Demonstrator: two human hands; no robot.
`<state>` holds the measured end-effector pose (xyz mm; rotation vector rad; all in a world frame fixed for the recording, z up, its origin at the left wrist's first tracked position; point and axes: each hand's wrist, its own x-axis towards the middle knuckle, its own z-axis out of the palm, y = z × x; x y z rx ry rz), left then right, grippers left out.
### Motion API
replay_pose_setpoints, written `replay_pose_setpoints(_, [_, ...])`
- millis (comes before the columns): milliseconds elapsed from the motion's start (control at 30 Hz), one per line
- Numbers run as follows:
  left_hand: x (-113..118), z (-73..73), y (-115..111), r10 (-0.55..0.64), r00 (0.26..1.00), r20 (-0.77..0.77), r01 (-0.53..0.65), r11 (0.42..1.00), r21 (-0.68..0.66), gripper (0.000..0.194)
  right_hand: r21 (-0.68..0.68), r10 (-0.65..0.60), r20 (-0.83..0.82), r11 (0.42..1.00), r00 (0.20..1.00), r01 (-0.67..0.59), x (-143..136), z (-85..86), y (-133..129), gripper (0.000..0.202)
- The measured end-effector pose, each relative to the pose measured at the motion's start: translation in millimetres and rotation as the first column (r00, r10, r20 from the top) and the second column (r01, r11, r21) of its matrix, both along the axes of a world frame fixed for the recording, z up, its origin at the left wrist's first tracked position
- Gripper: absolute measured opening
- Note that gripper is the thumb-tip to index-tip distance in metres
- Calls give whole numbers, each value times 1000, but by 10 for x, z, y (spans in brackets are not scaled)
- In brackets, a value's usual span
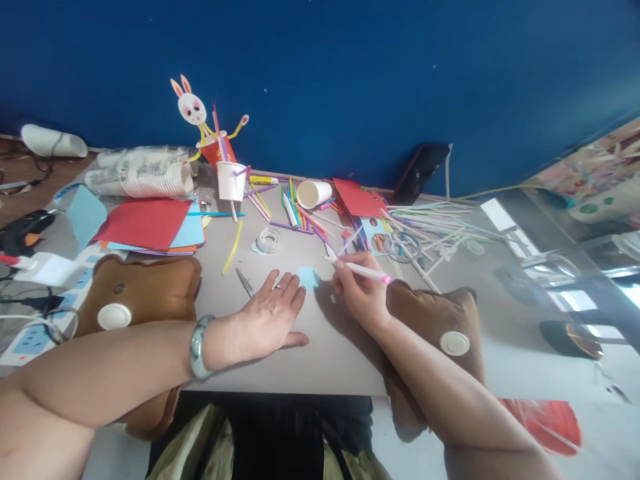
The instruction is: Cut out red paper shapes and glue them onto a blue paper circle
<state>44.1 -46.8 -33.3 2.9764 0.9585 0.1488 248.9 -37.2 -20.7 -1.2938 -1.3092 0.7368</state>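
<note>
My left hand (270,317) lies flat on the grey table, fingers apart, its fingertips beside a small light blue paper circle (309,279). In my right hand (361,290) is a white marker with a pink end (367,272), held to the right of and slightly above the circle. Scissors (245,283) lie by the left fingertips, partly hidden. A roll of clear tape (268,240) rests above them, near a yellow pipe cleaner (233,248).
Red paper sheets (145,223) and stacked cups (145,177) stand left; a rabbit figure (193,109) and a white cup (231,181) behind. Pipe cleaners (440,233) spread right. Brown cushions (150,287) lie under both forearms.
</note>
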Motion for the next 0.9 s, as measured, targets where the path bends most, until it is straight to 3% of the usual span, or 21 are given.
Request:
replay_pose_setpoints(233, [-17, -13, 8, -3, 1000, 10, 3, 1000, -7, 83, -11, 5, 54, 1000, 999, -4, 14, -4, -9, 20])
replay_pose_setpoints(367, [-31, -39, 12, -5, 1000, 24, 5, 1000, -3, 81, 92, -38, 310, 996, 950, 10, 28, -15, -27, 14])
replay_pose_setpoints(500, [-31, -68, 27, 6, 1000, 29, -6, 1000, -6, 83, 178, -11, 481, 980, 877, -85, 29, -38, -46, 7])
replay_pose_setpoints(900, [12, 16, 14, 26, 999, -43, -23, 998, 64, 86, 137, 57, 450, 982, 891, -131, 47, -12, -23, 10])
